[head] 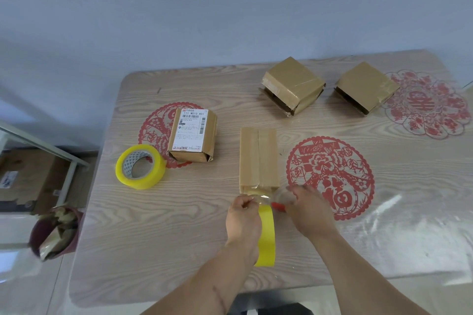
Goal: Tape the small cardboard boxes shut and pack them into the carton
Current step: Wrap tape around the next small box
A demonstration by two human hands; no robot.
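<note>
A tall box [258,158] lies near the front of the desk [179,225], its long side running away from the person, so a strip of tape can run along the seam and over the near end. The left hand [243,220] curls round a yellow roll [267,235] and holds it just short of that end, which keeps the clear strip stretched between roll and box. The right hand [307,210] grips a red-handled tool [277,206] at the strip, probably a cutter. A spare roll [140,166] and a labelled box [193,134] wait to the left; two more boxes [293,84] [366,87] sit at the back, ends not closed. The brown carton [30,176] on the floor, left of the desk, is probably the packing one.
</note>
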